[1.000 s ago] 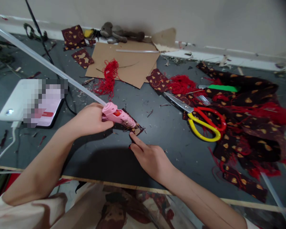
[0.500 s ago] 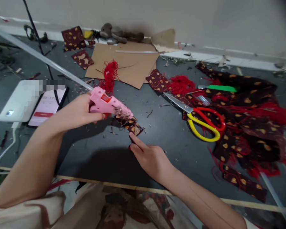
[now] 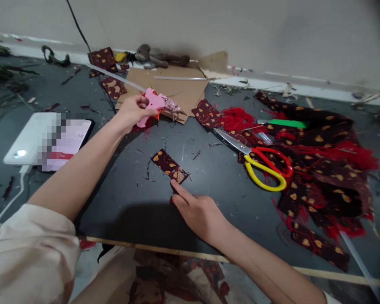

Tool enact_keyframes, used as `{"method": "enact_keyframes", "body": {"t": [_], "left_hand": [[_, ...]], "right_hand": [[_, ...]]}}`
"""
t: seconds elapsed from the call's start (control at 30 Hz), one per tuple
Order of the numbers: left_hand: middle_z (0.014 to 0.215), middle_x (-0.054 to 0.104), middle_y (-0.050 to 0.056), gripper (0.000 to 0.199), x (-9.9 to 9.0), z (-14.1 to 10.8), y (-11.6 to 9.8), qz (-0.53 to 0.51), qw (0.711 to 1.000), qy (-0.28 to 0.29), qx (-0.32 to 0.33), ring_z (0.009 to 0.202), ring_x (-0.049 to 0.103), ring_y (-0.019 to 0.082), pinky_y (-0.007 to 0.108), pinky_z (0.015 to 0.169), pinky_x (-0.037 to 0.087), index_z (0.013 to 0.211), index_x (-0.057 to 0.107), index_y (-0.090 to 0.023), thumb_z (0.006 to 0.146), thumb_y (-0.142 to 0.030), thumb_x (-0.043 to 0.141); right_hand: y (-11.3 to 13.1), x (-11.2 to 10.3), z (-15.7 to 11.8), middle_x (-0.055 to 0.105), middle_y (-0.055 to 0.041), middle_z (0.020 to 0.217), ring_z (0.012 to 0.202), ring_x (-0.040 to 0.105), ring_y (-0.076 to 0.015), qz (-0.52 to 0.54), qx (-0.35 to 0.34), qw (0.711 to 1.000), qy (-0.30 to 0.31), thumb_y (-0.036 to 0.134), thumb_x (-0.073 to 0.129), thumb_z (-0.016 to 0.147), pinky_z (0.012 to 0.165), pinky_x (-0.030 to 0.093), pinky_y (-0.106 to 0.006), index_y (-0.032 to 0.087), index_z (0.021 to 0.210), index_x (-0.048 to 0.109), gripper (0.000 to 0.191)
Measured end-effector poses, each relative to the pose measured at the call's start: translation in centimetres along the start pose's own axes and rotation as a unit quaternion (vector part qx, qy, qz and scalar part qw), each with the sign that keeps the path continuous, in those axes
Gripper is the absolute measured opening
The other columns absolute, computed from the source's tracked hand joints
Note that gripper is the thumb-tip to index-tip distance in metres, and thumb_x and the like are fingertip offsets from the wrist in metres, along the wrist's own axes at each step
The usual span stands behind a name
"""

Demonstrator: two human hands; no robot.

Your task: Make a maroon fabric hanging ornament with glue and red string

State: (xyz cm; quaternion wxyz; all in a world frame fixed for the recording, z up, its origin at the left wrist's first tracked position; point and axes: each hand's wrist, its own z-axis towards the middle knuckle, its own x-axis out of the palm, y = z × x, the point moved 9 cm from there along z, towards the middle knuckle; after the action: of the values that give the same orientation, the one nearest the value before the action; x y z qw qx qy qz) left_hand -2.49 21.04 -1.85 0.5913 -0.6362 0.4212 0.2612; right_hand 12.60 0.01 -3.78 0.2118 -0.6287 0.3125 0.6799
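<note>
My left hand (image 3: pixel 132 111) is closed around the handle of a pink hot glue gun (image 3: pixel 156 100), a clear glue stick jutting from its rear and its nozzle pointing right. It is over the front edge of a cardboard sheet (image 3: pixel 186 93). A small dark maroon fabric strip (image 3: pixel 166 164) with gold heart-like prints lies flat on the grey table. My right hand (image 3: pixel 200 213) rests at the strip's near end, its index finger stretched out and touching the edge. The other fingers are curled and partly hidden.
Red-and-yellow-handled scissors (image 3: pixel 266 165) lie on the right beside a pile of printed fabric (image 3: pixel 332 169) and red threads (image 3: pixel 237 119). On the left are a white power bank (image 3: pixel 28 135) with a cable and a phone (image 3: pixel 71 139). A grey stuffed toy (image 3: pixel 152 55) lies against the wall.
My left hand has lifted the glue gun off the fabric strip and carried it away toward the cardboard, uncovering the strip. My right hand stays at the strip's end.
</note>
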Motion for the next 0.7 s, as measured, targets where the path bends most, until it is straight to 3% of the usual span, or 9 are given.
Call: {"method": "enact_keyframes", "body": {"t": [0.13,0.3,0.37,0.43,0.5,0.57,0.63,0.7], "left_hand": [[0.121,0.06,0.002,0.065,-0.7,1.5,-0.2,-0.074,0.994,-0.08,0.019,0.09,0.047,0.011,0.026,0.083,0.041,0.121,0.044,-0.009,0.082,-0.06,0.036],[0.125,0.056,-0.001,0.056,-1.8,1.7,-0.5,0.019,0.99,-0.132,0.033,0.1,0.045,0.013,0.029,0.093,0.035,0.121,0.046,-0.011,0.087,-0.053,0.028],[0.129,0.052,0.005,0.053,-2.7,1.7,-1.7,0.052,0.981,-0.183,0.042,0.106,0.042,0.018,0.035,0.097,0.032,0.125,0.042,-0.007,0.089,-0.045,0.032],[0.128,0.051,0.012,0.047,-2.5,1.7,-5.2,0.061,0.967,-0.212,0.13,0.11,0.041,0.021,0.04,0.098,0.029,0.123,0.044,-0.003,0.09,-0.034,0.032],[0.113,0.061,0.007,0.035,-0.3,2.4,-9.2,0.056,0.965,-0.16,0.201,0.102,0.05,0.016,0.031,0.093,0.035,0.112,0.056,-0.01,0.089,-0.025,0.035],[0.101,0.068,-0.002,0.026,3.2,3.2,-13.9,0.049,0.956,-0.077,0.28,0.095,0.056,0.011,0.022,0.087,0.038,0.099,0.065,-0.019,0.086,-0.02,0.044],[0.105,0.068,0.001,0.029,7.7,2.8,-19.2,0.039,0.904,0.056,0.421,0.097,0.058,0.012,0.023,0.086,0.039,0.102,0.066,-0.018,0.084,-0.013,0.043],[0.105,0.069,0.004,0.033,10.9,3.0,-22.4,0.075,0.867,0.116,0.479,0.098,0.059,0.014,0.025,0.087,0.039,0.1,0.068,-0.017,0.082,-0.008,0.043]], "right_hand": [[0.0,0.0,0.1,0.049,-0.0045,0.138,0.049,0.057,-0.0079,-0.011,0.001,1.0,-0.012,0.007,0.041,0.084,0.045,0.038,-0.026,0.02,0.091,0.061,0.025],[0.0,0.1,0.2,0.048,-0.0075,0.138,0.049,0.058,-0.0082,-0.012,-0.006,1.0,-0.002,0.006,0.04,0.083,0.044,0.038,-0.025,0.018,0.088,0.061,0.025],[0.1,0.1,0.3,0.047,-0.0091,0.139,0.049,0.058,-0.0079,-0.007,-0.007,1.0,0.005,0.005,0.041,0.082,0.044,0.038,-0.024,0.017,0.087,0.061,0.025],[0.2,0.1,0.3,0.046,-0.0113,0.139,0.05,0.059,-0.0076,-0.003,-0.013,1.0,0.009,0.004,0.042,0.081,0.044,0.04,-0.024,0.016,0.087,0.061,0.024],[0.4,0.2,0.4,0.045,-0.0135,0.139,0.051,0.06,-0.0082,-0.005,-0.019,1.0,0.017,0.003,0.042,0.08,0.045,0.041,-0.024,0.015,0.087,0.061,0.023],[0.4,0.4,0.4,0.044,-0.0151,0.14,0.051,0.061,-0.0095,-0.006,-0.023,0.999,0.026,0.003,0.041,0.081,0.044,0.042,-0.024,0.014,0.089,0.06,0.024],[0.3,0.6,0.4,0.044,-0.0156,0.139,0.052,0.063,-0.0109,-0.001,-0.023,0.999,0.03,0.006,0.04,0.085,0.043,0.043,-0.024,0.014,0.089,0.06,0.022],[0.1,0.6,0.4,0.048,-0.0156,0.136,0.052,0.064,-0.0122,-0.001,-0.022,1.0,0.022,0.01,0.039,0.088,0.042,0.043,-0.025,0.015,0.089,0.06,0.021]]}}
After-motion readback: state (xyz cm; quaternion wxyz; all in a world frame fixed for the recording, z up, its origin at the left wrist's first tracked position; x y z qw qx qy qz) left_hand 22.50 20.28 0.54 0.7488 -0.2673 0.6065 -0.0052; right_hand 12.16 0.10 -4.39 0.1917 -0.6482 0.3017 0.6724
